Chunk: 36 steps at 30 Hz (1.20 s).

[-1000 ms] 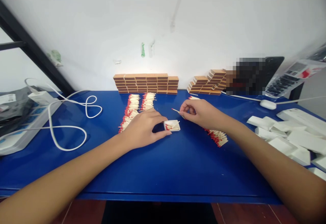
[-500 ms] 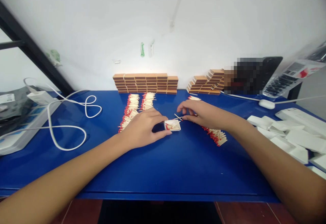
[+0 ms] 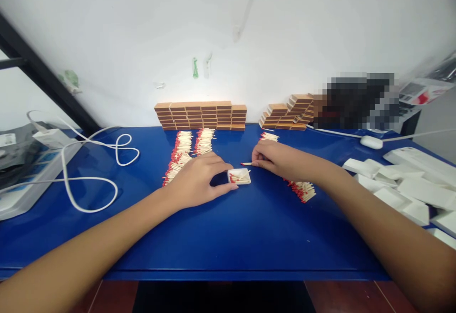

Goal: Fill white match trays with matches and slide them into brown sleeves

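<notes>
A small white matchbox tray (image 3: 233, 173) lies on the blue table, with several red-tipped matches inside at loose angles. At its left end, my left hand (image 3: 199, 177) holds it between thumb and forefinger. Just right of the tray, my right hand (image 3: 272, 155) pinches matches (image 3: 247, 164) whose red tips point left; how many cannot be made out. Rows of matches (image 3: 183, 142) lie beyond my left hand, partly covered by it. Another row of matches (image 3: 302, 191) runs under my right wrist, and its far end shows above the hand.
Stacked matchboxes (image 3: 199, 116) stand along the wall, with a second, stepped stack (image 3: 285, 113) to the right. White empty trays (image 3: 402, 189) are heaped at the right. A white cable (image 3: 116, 189) loops across the left side near a power strip (image 3: 42, 180).
My right fingers have drawn together on the matches, which were crossed and now lie lined up. My left hand still holds the tray. The view has shifted slightly.
</notes>
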Available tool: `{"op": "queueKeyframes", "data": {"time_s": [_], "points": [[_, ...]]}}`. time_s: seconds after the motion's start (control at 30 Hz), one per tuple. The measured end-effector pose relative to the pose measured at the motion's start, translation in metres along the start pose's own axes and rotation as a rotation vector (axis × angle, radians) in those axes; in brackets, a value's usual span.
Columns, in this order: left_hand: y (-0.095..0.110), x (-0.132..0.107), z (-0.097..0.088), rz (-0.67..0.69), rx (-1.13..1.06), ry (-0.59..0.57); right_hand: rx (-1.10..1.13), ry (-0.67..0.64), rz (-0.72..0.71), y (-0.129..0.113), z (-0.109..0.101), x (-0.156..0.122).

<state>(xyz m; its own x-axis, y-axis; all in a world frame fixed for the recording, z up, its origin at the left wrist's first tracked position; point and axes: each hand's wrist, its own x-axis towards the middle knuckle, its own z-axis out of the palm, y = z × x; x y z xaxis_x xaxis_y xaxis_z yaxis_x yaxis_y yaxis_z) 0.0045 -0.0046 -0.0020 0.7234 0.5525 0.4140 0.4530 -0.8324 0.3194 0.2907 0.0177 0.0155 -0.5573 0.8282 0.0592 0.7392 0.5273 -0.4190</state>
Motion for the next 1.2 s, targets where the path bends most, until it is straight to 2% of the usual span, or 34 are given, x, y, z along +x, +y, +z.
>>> {"op": "queueKeyframes", "data": {"time_s": [0.23, 0.43, 0.63, 0.8, 0.93, 1.07, 1.2], "points": [[0.0, 0.001, 0.001, -0.028, 0.062, 0.043, 0.072, 0.07, 0.022, -0.024, -0.009, -0.004], [0.001, 0.002, 0.001, -0.076, 0.077, 0.03, 0.083, 0.042, -0.079, -0.039, 0.007, -0.006], [0.002, 0.002, 0.0, -0.078, 0.056, 0.026, 0.073, 0.101, -0.107, -0.035, 0.004, -0.005], [0.003, 0.001, 0.001, -0.076, 0.063, 0.037, 0.057, 0.051, -0.095, -0.03, 0.004, -0.004], [0.002, 0.001, 0.001, -0.07, 0.066, 0.034, 0.088, 0.025, -0.029, -0.034, 0.01, -0.003], [0.001, 0.001, 0.001, -0.063, 0.064, 0.039, 0.127, 0.02, -0.033, -0.039, 0.013, -0.002], [0.002, 0.001, 0.002, -0.057, 0.064, 0.048, 0.153, 0.088, -0.049, -0.033, 0.003, 0.0]]}}
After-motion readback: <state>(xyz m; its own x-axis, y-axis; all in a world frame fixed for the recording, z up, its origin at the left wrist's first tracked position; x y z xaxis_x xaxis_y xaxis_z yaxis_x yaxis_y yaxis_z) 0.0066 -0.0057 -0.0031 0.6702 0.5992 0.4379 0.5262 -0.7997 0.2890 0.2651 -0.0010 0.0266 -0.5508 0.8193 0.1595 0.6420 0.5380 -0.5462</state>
